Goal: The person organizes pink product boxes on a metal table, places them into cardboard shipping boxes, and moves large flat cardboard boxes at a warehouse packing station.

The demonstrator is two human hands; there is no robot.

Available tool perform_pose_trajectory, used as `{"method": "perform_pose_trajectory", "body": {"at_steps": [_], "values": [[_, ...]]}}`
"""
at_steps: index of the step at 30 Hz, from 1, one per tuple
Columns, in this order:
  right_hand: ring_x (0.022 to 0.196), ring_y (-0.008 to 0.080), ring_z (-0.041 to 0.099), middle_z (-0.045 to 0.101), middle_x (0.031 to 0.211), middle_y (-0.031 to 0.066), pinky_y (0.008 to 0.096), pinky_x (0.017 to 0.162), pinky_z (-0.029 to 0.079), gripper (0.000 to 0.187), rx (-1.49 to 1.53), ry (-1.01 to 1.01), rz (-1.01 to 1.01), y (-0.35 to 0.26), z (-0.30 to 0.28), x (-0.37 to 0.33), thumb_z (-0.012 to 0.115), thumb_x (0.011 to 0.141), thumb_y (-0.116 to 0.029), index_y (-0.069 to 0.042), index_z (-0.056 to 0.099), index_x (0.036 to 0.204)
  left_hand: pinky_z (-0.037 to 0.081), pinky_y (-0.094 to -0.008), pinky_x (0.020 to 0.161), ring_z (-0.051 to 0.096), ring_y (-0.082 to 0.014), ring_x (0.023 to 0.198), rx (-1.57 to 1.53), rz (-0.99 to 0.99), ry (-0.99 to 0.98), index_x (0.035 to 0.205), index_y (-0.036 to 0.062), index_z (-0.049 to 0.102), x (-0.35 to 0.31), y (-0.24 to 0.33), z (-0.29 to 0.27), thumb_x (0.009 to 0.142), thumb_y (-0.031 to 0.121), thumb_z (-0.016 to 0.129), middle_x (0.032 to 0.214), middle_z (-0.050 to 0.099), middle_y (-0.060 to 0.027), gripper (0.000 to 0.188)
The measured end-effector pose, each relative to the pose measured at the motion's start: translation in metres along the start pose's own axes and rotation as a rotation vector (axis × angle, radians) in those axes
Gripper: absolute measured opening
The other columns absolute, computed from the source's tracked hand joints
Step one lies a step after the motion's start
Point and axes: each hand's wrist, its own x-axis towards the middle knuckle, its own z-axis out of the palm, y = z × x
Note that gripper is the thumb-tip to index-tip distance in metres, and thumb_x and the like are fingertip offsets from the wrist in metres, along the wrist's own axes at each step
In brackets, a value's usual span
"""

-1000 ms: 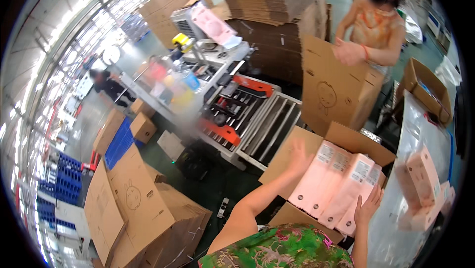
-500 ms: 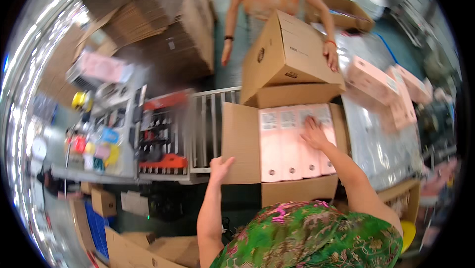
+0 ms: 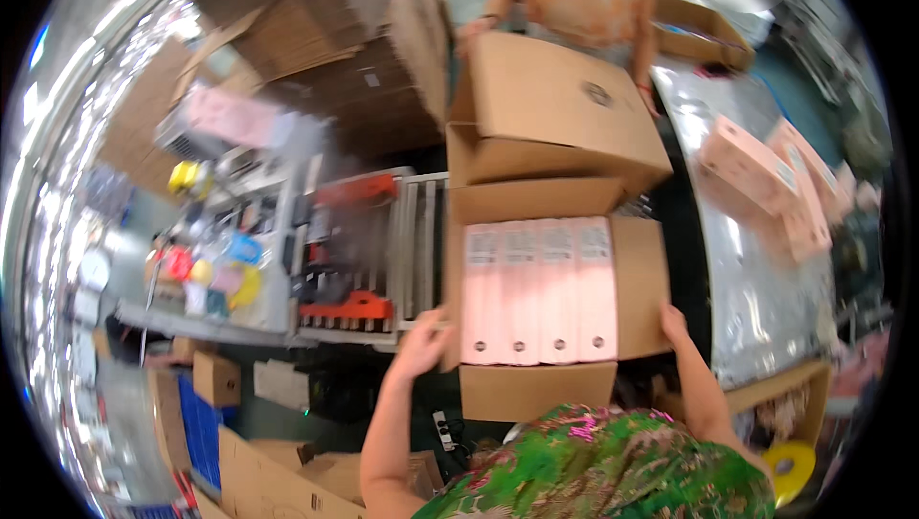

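Note:
An open cardboard carton (image 3: 536, 393) stands in front of me, packed with a row of several slim pale pink boxes (image 3: 539, 291). All four of its flaps show; the far one leans up and the right flap (image 3: 641, 284) spreads outward. My left hand (image 3: 421, 342) is closed at the carton's narrow-looking left flap (image 3: 453, 280), near its front corner. At the outer edge of the right flap, my right hand (image 3: 674, 324) grips with its fingers partly hidden.
Behind my carton, a co-worker (image 3: 589, 2) has a hand at another open carton (image 3: 565, 93). A roller conveyor (image 3: 421, 241) with red-orange parts lies left. The metal table (image 3: 756, 318) on the right bears pink boxes (image 3: 751, 165). Stacked cardboard (image 3: 373, 88) rises at the back left.
My right hand has left the tops of the pink boxes for the right flap, which now spreads outward. The left flap has swung upward. The co-worker's carton has been turned and tilted.

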Motion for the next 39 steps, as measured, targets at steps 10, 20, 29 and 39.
{"method": "perform_pose_trajectory", "body": {"at_steps": [10,20,29,39], "values": [[0.083,0.0420,0.063,0.064,0.090,0.0257,0.0434,0.072,0.051,0.077,-0.161,-0.259,-0.815,-0.205,-0.040,-0.193,0.056,0.083,-0.019,-0.005,0.015,0.147,0.039,-0.0474,0.100,0.042,-0.0482,0.118,0.347,-0.207,-0.396,0.137,0.0040,0.038,0.018,0.056,0.159,0.082,0.026,0.066,0.138,0.028,-0.0272,0.066],[0.085,0.0410,0.060,0.057,0.104,0.0239,0.0465,0.072,0.050,0.075,-0.750,-0.481,-1.139,-0.209,0.106,-0.169,0.052,0.086,-0.053,-0.019,0.022,0.146,0.038,-0.0480,0.098,0.042,-0.0420,0.118,0.411,-0.237,0.460,0.132,0.0048,0.041,-0.070,-0.020,0.120,0.079,0.034,0.068,0.126,0.045,-0.0238,0.066],[0.093,0.0332,0.059,0.055,0.116,0.0224,0.0436,0.077,0.048,0.083,-0.705,-0.800,-0.960,-0.215,0.123,-0.116,0.039,0.088,-0.066,-0.013,0.017,0.148,0.046,-0.0309,0.084,0.056,-0.0145,0.100,-0.781,-0.510,-0.084,0.148,0.0081,0.020,-0.144,0.014,0.052,0.086,0.030,0.066,0.116,0.059,-0.0142,0.081],[0.103,0.0315,0.052,0.055,0.113,0.0178,0.0455,0.087,0.043,0.055,-0.544,-0.311,-1.307,-0.335,0.048,-0.057,0.044,0.093,-0.049,-0.005,0.047,0.127,0.035,-0.0524,0.092,0.042,-0.0405,0.113,0.524,-0.538,0.501,0.148,0.0095,0.012,0.026,0.028,0.129,0.073,0.055,0.070,0.132,0.035,-0.0241,0.105]]}}
